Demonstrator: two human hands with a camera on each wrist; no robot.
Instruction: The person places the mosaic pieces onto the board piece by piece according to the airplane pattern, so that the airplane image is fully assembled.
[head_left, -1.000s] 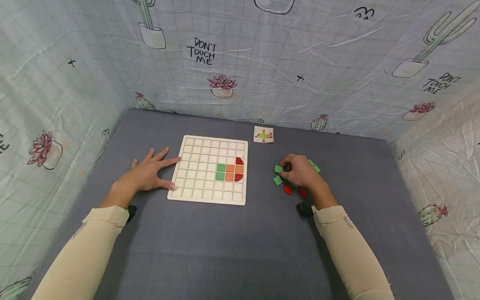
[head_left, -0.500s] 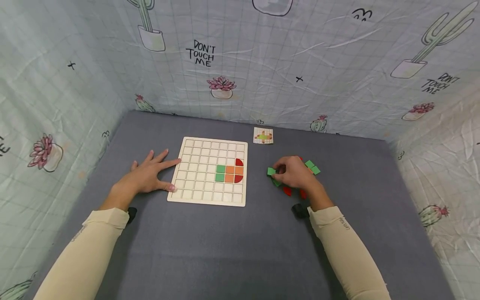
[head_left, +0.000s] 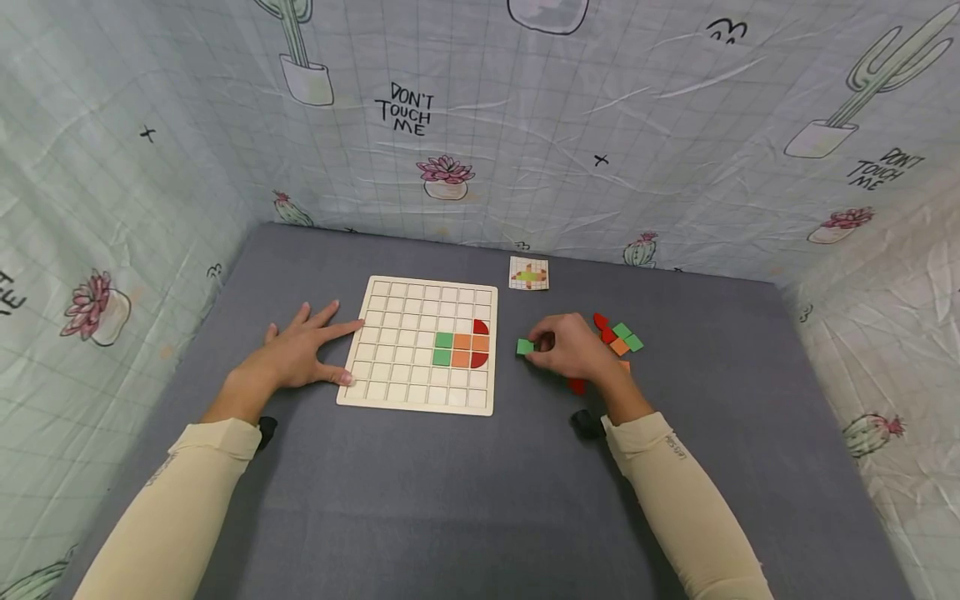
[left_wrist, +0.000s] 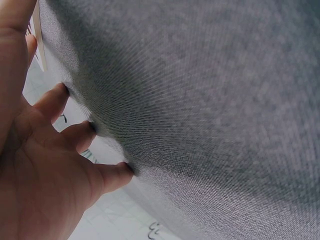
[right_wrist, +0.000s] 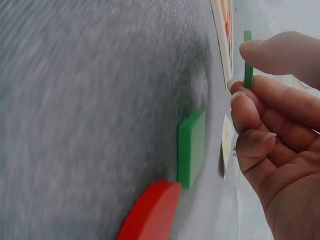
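The right hand (head_left: 573, 348) pinches a green square tile (head_left: 525, 347) between thumb and fingertips, lifted off the grey mat (head_left: 480, 500) at 3 o'clock of the wooden grid board (head_left: 390, 333). The left hand (head_left: 296, 357) lies flat, fingers spread (touching the board's 9 o'clock edge). Loose tiles (head_left: 619, 336) sit behind the right hand.

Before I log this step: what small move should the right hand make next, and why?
Probably carry the green square leftward to the board. The right hand pinches it above the cloth, and the cells left of the two green squares are empty, while the left hand steadies the board's edge.
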